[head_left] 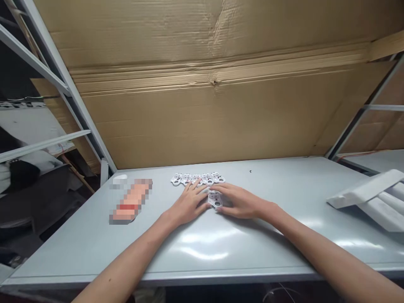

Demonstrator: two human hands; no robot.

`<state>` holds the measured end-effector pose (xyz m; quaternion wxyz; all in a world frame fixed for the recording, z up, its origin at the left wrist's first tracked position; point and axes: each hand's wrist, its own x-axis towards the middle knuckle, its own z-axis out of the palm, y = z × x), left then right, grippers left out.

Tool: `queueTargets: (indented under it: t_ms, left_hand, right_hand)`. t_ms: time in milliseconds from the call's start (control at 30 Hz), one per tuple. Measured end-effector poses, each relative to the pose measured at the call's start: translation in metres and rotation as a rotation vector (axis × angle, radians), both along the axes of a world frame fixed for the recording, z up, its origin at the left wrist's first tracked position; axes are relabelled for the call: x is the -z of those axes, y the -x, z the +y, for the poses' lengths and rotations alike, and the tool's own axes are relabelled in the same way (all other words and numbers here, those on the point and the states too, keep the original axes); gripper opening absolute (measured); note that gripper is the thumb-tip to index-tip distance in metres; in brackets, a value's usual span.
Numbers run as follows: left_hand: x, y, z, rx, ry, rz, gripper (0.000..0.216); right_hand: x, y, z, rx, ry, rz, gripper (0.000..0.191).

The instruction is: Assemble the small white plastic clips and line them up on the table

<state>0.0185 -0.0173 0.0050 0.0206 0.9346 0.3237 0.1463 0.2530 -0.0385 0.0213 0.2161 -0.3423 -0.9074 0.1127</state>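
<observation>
Pinches single white piece (213,197) in right hand (241,202), spreads left hand (187,204) at row of pieces (196,176), may skew row through stray fingertip contact.

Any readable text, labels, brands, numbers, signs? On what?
None readable.
Orange-red elongated item: pixelated, any print unreadable.
Row of small white flat parts with round holes, and similar white part nearer the camera: dark marks too small to read.
White sheet-like surface at far left: marks too blurred to read.

single part (215,198): between hands (190,205) (241,203) | five-part row (196,176): behind it | cardboard (202,118): behind table (94,248)
</observation>
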Motion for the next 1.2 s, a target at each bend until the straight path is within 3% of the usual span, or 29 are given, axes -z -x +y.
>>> queueTargets:
  t_ms: [200,767,867,1033,1200]
  left_hand:
    - [-0.002,-0.005,-0.004,0.03,-0.022,-0.006,0.043]
    - [-0.003,-0.004,-0.003,-0.004,-0.083,-0.048,0.022]
    - [0.0,0.002,0.003,-0.031,-0.114,-0.065,0.024]
    - [0.003,0.014,0.016,-0.194,-0.128,-0.07,0.028]
    - [0.005,0.02,0.024,-0.305,-0.138,-0.068,0.034]
  right_hand:
    - [-0.003,-0.001,0.001,0.011,0.071,-0.038,0.036]
    - [0.003,-0.008,0.007,0.066,0.044,0.03,0.049]
    - [0.006,-0.02,0.019,0.182,-0.045,0.099,0.048]
    - [0.014,-0.044,0.04,0.535,-0.124,0.115,0.048]
    - [0.025,-0.056,0.053,0.598,-0.08,0.007,0.038]
